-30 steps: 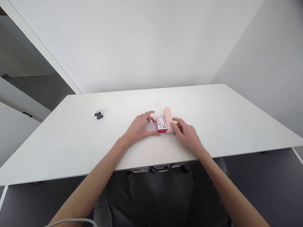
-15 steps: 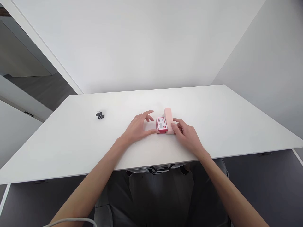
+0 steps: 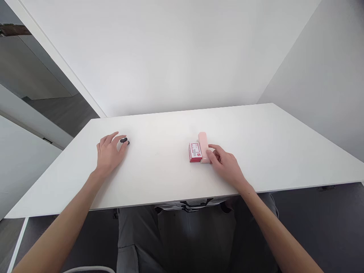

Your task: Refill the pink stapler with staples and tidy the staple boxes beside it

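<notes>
On the left side of the desk, my left hand (image 3: 112, 152) has its thumb and index finger around a small black object with rounded ends (image 3: 123, 140), which looks like a USB stick. The fingers partly cover it. Near the middle, my right hand (image 3: 226, 161) has its thumb on the near end of a long pink stapler (image 3: 203, 142), with the other fingers curled at its right edge. Against the stapler's left side lies a small red and white box (image 3: 195, 151), perhaps of staples; neither hand touches it.
Everything lies on a white desk (image 3: 159, 178) that meets a white wall (image 3: 176, 60) at the back. A grey wall stands at the right. A pale cable (image 3: 88, 268) crosses the bottom left, and drawers (image 3: 196, 205) show below the front edge.
My left hand has left the red and white box and moved left to the small black object. My right hand stays at the stapler. The view has shifted slightly.
</notes>
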`<state>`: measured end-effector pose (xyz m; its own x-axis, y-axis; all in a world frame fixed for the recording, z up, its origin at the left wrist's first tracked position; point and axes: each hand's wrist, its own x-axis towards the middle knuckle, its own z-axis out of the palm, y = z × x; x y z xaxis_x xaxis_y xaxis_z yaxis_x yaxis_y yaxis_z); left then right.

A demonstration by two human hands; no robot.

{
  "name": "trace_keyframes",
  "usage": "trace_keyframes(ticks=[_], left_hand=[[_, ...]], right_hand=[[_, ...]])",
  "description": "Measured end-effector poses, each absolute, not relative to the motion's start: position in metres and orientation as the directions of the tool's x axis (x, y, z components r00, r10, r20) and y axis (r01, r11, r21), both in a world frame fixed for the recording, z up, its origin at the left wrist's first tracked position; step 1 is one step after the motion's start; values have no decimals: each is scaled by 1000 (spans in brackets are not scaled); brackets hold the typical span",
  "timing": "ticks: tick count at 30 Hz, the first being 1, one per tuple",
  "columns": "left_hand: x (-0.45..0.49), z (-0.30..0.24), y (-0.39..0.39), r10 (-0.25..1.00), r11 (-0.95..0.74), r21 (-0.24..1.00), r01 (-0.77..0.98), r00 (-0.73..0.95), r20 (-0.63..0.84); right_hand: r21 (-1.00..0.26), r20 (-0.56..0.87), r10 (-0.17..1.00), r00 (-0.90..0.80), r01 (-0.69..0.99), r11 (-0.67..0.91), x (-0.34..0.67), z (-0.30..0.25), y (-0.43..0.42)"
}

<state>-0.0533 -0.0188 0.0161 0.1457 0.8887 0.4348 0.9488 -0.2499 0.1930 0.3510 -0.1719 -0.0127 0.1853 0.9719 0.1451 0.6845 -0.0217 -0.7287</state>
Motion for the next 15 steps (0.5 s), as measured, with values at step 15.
trace_keyframes(ticks=[15], left_hand=[[17,14,-27,897,-416,322,850,327,296]], right_hand=[[-727,161,972,174,687,-3,351,-14,-170]])
